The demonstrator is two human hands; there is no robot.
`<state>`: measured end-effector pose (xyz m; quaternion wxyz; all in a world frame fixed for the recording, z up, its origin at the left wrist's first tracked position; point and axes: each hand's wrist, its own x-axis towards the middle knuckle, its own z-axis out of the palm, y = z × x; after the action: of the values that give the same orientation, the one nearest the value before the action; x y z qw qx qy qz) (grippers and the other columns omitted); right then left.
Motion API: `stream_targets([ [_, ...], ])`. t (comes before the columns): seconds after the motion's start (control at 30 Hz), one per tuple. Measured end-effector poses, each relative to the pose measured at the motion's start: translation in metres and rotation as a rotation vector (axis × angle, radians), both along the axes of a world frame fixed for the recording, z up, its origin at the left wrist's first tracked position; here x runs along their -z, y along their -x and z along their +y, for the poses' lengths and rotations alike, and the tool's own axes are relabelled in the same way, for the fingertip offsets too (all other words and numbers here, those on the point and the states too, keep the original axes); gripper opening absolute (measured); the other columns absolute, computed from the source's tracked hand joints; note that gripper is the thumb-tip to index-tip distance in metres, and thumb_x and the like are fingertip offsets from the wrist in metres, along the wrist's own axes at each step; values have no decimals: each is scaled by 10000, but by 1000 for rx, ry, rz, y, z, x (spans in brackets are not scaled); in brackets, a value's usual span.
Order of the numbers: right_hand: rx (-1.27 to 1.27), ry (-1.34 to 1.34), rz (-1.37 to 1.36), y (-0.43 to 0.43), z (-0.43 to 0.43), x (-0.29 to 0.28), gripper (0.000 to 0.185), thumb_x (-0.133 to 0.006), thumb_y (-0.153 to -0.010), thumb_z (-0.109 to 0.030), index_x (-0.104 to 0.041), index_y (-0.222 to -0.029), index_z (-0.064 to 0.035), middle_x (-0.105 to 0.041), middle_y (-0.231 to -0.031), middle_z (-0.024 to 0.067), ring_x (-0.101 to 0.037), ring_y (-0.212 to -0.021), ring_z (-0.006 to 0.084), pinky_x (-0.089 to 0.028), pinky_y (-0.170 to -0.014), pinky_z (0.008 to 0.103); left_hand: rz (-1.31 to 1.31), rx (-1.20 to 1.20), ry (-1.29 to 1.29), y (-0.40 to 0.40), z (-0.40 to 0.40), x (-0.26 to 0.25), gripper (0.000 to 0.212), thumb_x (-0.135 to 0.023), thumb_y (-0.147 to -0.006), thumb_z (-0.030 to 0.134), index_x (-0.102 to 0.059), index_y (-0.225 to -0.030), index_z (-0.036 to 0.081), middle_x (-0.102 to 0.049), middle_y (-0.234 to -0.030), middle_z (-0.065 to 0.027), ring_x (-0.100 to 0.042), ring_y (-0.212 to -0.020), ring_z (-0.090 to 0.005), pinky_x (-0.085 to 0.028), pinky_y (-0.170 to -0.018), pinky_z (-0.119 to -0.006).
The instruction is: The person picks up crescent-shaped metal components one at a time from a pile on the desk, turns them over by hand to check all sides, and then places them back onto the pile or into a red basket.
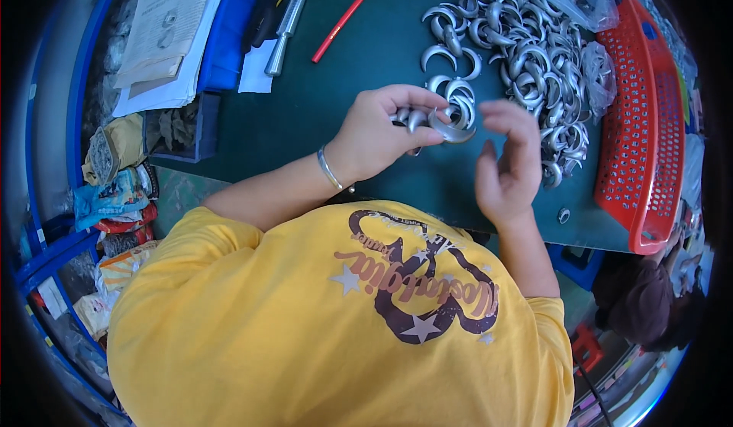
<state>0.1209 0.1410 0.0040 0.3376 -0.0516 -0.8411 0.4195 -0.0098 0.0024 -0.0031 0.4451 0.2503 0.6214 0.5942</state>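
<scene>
Several crescent-shaped metal pieces (452, 131) are in my left hand (385, 126), one held out between thumb and fingers, others lying in the curled fingers. Just beyond the fingertips, more crescents (459, 90) rest on the dark green tabletop (275, 135). To the right of them my right hand (511, 158) is raised with its fingers apart, slightly blurred, and nothing shows in it. A large heap of the same silvery crescents (529, 55) spreads over the table beyond my right hand, partly under clear plastic bags (600, 72).
A red perforated plastic basket (641, 123) stands at the right edge. One small metal part (563, 216) lies near it. A red pencil (348, 18), a tapered metal ring mandrel (291, 23), papers (166, 32) and a grey bin (206, 129) are at the left. A co-worker (635, 301) sits at the lower right.
</scene>
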Motion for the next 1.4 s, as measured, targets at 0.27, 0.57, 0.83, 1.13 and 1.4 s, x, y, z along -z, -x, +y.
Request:
stream_targets([
  [0.27, -71, -304, -375, 25, 26, 19, 303, -598, -782, -7, -571, -1084, -5, -555, -1125, 171, -525, -1023, 336, -423, -888, 384, 313, -66, -224, -4, -3, 0, 328, -704, -738, -30, -564, -1031, 18, -663, -959, -111, -642, -903, -149, -518, -748, -212],
  [0.57, 197, -33, -671, -18, 22, 10, 312, -705, -754, -151, -566, -968, 27, -545, -991, 174, -514, -910, 313, -429, -786, 367, -218, 4, -287, 2, 0, 6, 334, -703, -762, 23, -559, -1064, 23, -648, -960, -121, -631, -783, -132, -521, -616, -203],
  [0.83, 256, 567, -548, -42, 27, 28, 281, -724, -738, -29, -573, -971, 12, -568, -822, 59, -526, -674, 88, -447, -595, 216, -440, -78, -191, 0, 5, 8, 236, -671, -808, 80, -589, -1020, 17, -644, -941, -128, -628, -731, -143, -511, -547, -219],
  [1.13, 269, 494, -701, -44, 25, 14, 173, -675, -787, -32, -583, -928, 3, -589, -742, 33, -549, -669, 87, -455, -607, 206, -634, -140, -156, -1, 7, 7, 227, -624, -863, 174, -582, -1018, 13, -654, -906, -128, -638, -733, -167, -501, -565, -234],
  [1.4, 296, -44, -345, -34, 25, 5, 145, -586, -841, -11, -594, -983, 14, -601, -872, 92, -578, -764, 156, -465, -680, 258, -193, -95, -154, -6, 7, 2, 175, -657, -830, 130, -624, -955, 12, -655, -903, -117, -626, -718, -151, -498, -587, -233],
])
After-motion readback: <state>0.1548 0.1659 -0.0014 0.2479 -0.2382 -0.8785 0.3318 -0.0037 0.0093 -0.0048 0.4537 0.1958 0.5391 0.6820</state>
